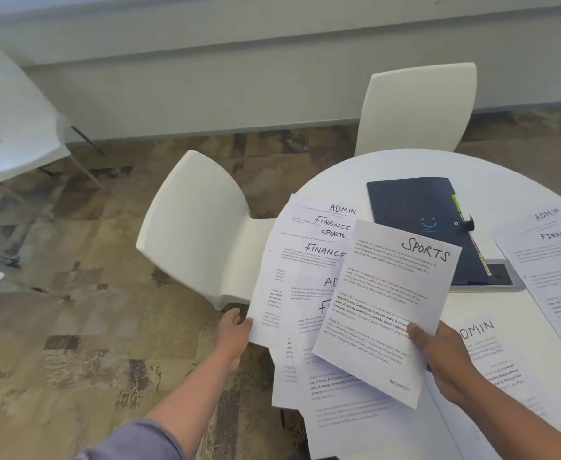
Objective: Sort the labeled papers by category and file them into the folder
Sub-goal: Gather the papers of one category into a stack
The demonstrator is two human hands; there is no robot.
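Left hand (234, 330) is pinching the edge of a fanned stack of labelled papers (305, 260); right hand (438, 350) is pinching the SPORTS sheet (385, 310) on top, thumb over it; dark folder (421, 220) is lying closed on the round table (505, 180), just beyond the SPORTS sheet.

Counts: two hands, three chairs, one folder, one tabletop, many labeled sheets.

Two hands show: the left hand (236, 333) and the right hand (445, 356). Three white chairs stand around: one at far left (16, 121), one near the middle (192, 224), one behind the tabletop (418, 107). One round white tabletop (491, 180) carries one dark blue folder (418, 207). Readable headings in the fanned stack (309, 260): one ADMIN, two FINANCE, one SPORTS, plus two partly hidden; one separate SPORTS sheet (385, 313) on top. To the right lie one ADMIN sheet (491, 353) and a pair headed ADMIN and FINANCE (558, 260); the full sheet total cannot be told.
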